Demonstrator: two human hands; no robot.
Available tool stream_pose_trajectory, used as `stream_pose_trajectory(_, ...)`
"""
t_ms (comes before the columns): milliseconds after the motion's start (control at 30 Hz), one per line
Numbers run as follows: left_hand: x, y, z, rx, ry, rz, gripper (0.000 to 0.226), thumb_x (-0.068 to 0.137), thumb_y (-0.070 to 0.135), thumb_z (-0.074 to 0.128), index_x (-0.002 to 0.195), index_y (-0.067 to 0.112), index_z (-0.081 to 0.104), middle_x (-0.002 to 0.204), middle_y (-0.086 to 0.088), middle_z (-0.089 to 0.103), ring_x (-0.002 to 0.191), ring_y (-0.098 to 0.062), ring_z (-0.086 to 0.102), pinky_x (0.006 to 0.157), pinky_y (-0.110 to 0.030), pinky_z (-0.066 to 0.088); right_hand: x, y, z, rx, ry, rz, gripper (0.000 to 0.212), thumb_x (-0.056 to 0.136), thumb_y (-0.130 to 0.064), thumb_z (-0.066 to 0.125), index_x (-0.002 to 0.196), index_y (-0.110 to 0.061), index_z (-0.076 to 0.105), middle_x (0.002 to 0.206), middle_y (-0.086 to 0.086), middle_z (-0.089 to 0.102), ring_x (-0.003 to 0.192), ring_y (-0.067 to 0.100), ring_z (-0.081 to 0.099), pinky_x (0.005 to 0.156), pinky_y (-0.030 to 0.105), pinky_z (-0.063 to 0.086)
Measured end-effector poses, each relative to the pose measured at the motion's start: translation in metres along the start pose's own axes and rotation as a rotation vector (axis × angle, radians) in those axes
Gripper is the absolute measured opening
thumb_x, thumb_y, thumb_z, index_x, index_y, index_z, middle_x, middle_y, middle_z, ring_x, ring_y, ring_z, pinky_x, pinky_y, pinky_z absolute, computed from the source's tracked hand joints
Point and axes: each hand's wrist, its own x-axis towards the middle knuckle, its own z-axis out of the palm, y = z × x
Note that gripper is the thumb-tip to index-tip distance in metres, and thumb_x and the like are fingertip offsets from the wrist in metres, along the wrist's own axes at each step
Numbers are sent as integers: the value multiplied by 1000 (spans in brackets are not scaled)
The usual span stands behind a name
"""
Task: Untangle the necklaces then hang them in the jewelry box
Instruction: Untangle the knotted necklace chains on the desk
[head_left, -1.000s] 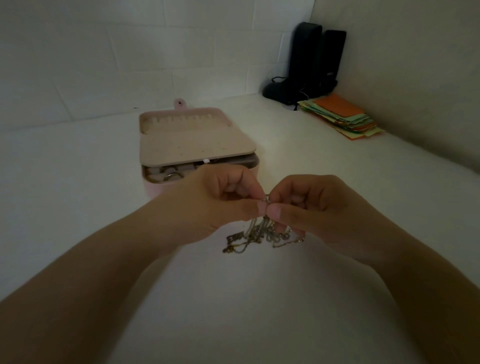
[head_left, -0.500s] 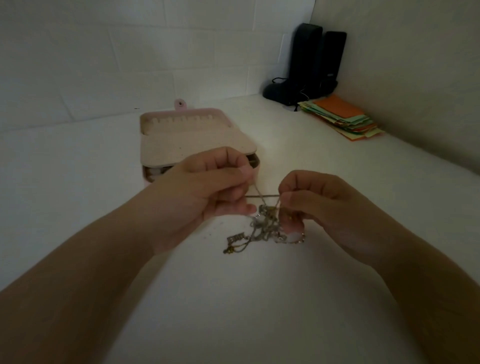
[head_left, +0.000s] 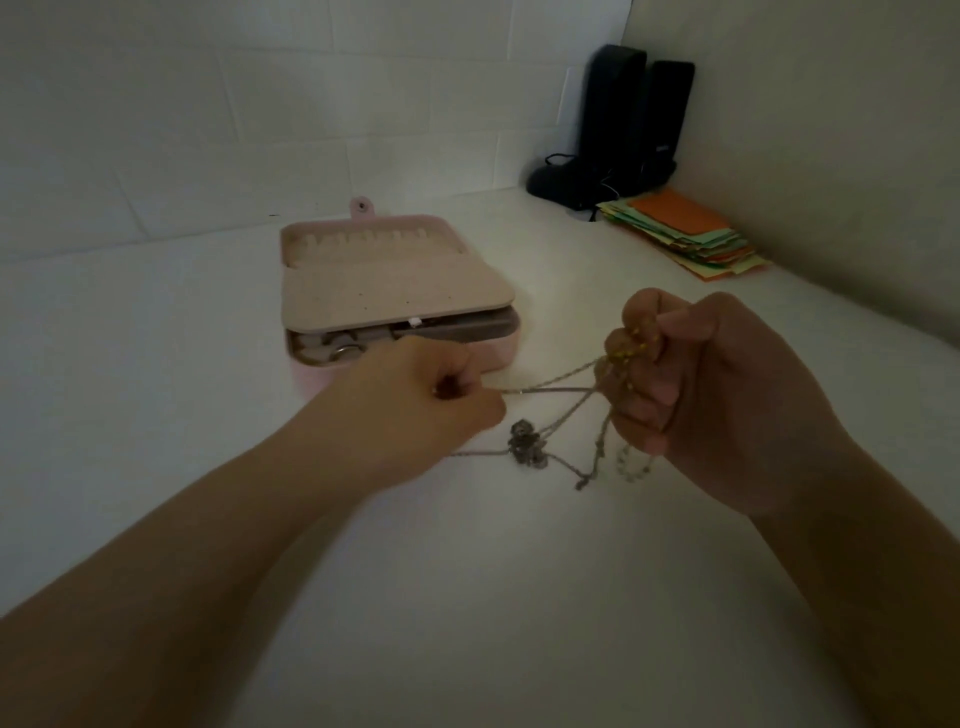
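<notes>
Head view shows the untangling step in hand: the left hand (head_left: 441, 395) pinches one strand taut, the right hand (head_left: 691, 384) grips the necklaces (head_left: 566, 415) bunched above the table (head_left: 467, 597), near the open jewelry box (head_left: 395, 291); next, seemingly, ease the knot loose; dim light blurs the separate chains.

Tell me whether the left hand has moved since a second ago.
Yes. The left hand has pulled leftward, away from the right hand, now fronting the jewelry box.
</notes>
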Motion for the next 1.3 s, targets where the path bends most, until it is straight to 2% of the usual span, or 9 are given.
stream_pose_trajectory(67,-2,3,1,-144,-61,14,22,69,37,58,67,16,57,58,4,65,50,-5,56,54,-23,44,0,1,0,-19,-57,30,17,63,-24,61,66,-15,48,52,-1,45,42,10,41,36,17,39)
stream_pose_trajectory(167,-4,8,2,-175,-112,156,8,71,28,59,72,35,63,75,18,67,68,3,62,57,-9,42,-1,6,1,-83,-121,77,15,66,-26,63,69,-16,52,59,0,52,41,9,44,37,16,41)
stream_pose_trajectory(267,-7,13,5,-258,-143,247,12,80,22,66,78,33,62,85,16,69,81,3,64,66,-5,44,-1,9,2,-160,-136,80,7,68,-20,60,70,-16,54,61,2,57,43,10,48,41,21,44)
stream_pose_trajectory(400,-6,10,8,-252,-137,293,9,73,29,68,76,30,60,73,15,69,69,0,66,64,-11,48,0,10,3,-311,-80,64,13,76,-15,49,67,-16,58,59,5,59,51,15,55,50,28,49)
stream_pose_trajectory(667,-5,12,3,-300,-81,247,18,78,18,69,64,25,61,60,13,64,57,1,55,58,-10,42,4,13,-8,-404,-8,-59,4,63,-22,68,64,-19,65,69,-2,63,70,11,59,69,23,51)
stream_pose_trajectory(800,-4,8,2,-233,-80,197,14,75,29,65,64,25,59,64,2,63,57,-3,51,57,-13,40,4,9,-9,-88,-38,-32,25,50,-28,78,63,-15,60,68,4,63,63,14,59,63,25,52)
stream_pose_trajectory(1000,3,4,0,-418,-57,49,3,64,22,61,61,21,60,69,-6,69,72,-18,61,76,-37,47,4,3,-10,109,29,-80,21,52,-21,71,61,-12,54,69,5,62,70,18,61,68,27,53)
stream_pose_trajectory(1133,0,8,-2,-542,-142,30,11,71,12,57,60,15,57,56,1,62,61,-13,61,69,-25,55,2,2,-3,51,80,-35,16,58,-21,61,61,-13,48,51,1,49,50,14,46,56,26,51)
stream_pose_trajectory(1300,-3,13,-6,-670,-181,-13,7,69,12,52,63,14,53,46,4,46,37,-8,40,46,-21,47,0,2,3,-188,122,96,16,74,-15,42,61,-15,31,44,-5,30,39,9,23,36,18,27)
